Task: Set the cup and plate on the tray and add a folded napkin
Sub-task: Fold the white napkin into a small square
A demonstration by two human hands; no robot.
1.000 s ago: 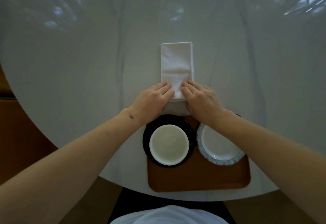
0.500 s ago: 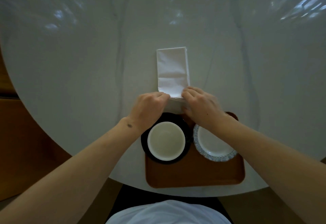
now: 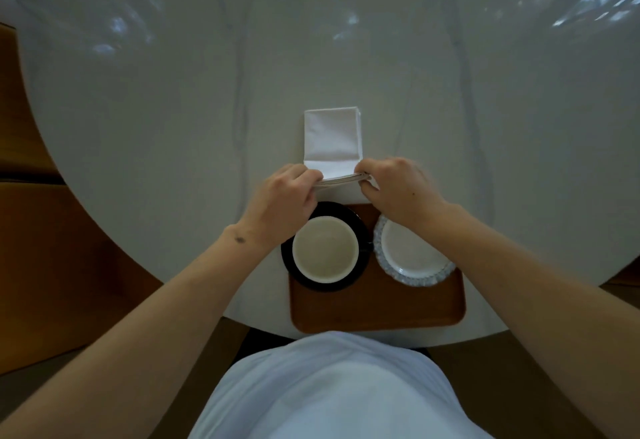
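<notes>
Folding step: left hand (image 3: 282, 196) and right hand (image 3: 398, 184) each pinching the white cloth napkin's (image 3: 332, 135) near edge, lifted off the pale marble counter (image 3: 173, 109). Next: carry edge forward, align corners. Cream cup (image 3: 325, 248) and white blue-rimmed plate (image 3: 415, 255) already on brown wooden tray (image 3: 377, 303).

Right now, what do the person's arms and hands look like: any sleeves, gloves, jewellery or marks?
Both forearms are bare, with no sleeves reaching them. The left hand and right hand wear no gloves, and no rings or watch show. A small dark mark sits at the left wrist. The top is light-coloured.
</notes>
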